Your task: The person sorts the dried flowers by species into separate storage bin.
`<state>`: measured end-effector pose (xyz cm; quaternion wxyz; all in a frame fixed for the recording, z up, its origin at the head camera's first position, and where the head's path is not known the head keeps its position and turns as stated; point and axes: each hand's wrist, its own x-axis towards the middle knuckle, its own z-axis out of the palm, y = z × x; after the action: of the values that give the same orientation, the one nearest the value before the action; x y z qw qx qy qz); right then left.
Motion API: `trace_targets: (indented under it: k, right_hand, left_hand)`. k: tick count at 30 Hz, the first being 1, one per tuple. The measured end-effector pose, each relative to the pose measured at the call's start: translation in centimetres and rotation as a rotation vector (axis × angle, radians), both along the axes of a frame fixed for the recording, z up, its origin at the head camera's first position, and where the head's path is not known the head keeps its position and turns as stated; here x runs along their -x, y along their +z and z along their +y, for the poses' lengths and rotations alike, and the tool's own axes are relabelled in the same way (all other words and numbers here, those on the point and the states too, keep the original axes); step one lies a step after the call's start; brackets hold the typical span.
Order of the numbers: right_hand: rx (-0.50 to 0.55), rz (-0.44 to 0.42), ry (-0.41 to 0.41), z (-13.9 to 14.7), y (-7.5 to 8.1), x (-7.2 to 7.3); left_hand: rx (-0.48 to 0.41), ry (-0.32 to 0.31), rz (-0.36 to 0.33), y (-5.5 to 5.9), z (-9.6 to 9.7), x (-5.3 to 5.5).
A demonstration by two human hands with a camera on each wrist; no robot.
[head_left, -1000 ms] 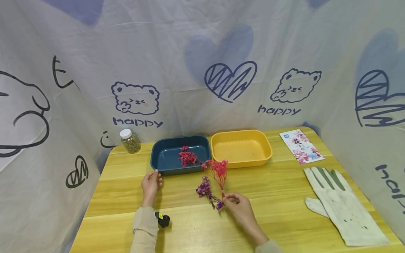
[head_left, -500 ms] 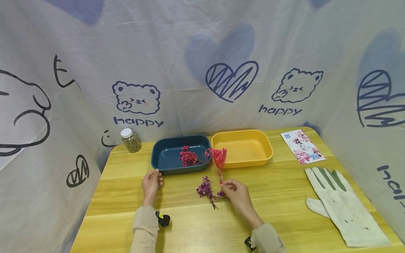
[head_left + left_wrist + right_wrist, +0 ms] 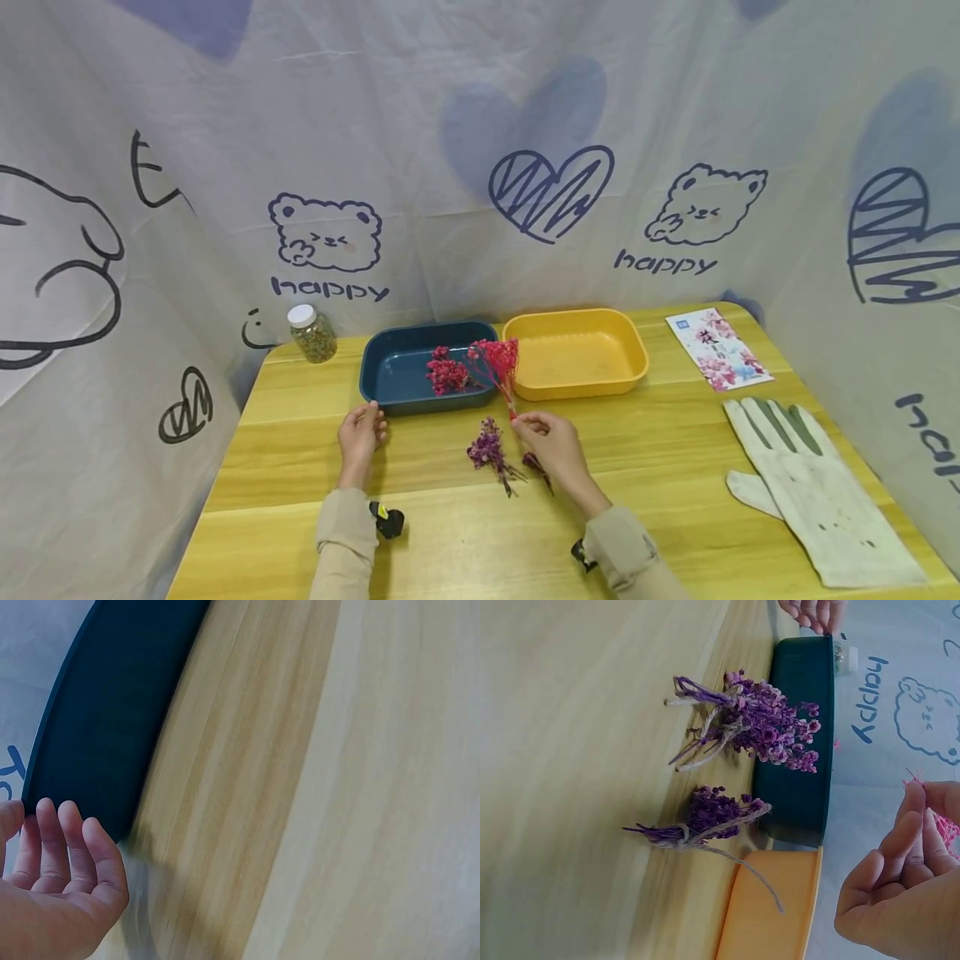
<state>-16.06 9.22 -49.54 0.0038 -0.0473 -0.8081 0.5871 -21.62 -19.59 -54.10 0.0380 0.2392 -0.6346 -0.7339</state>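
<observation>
Here, left grip (image 3: 361,433) pinches blue tray edge (image 3: 427,406); right grip (image 3: 553,446) pinches raised pink flowers (image 3: 498,360).

Dark teal tray (image 3: 397,371). Right of tray: yellow basin (image 3: 585,360); in front: purple bunches (image 3: 487,446); at its right end: pink-red bouquet (image 3: 498,358); beneath: yellow, wood-grained table (image 3: 450,550).

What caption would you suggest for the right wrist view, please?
Right hand pinches pink flowers; two tied purple bunches lie near the teal tray and yellow tray.
</observation>
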Motion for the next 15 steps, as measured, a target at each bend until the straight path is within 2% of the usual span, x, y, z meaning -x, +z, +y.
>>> trace_targets:
  k: [7, 15]
  right_hand:
    - [-0.043, 0.043, 0.05, -1.1, 0.0, 2.0]
    - [0.03, 0.03, 0.078, -2.3, -0.4, 5.0]
  left_hand:
    - [0.021, 0.011, 0.008, -0.2, 0.1, 0.0]
    - [0.023, 0.02, 0.011, -0.4, 0.1, 0.1]
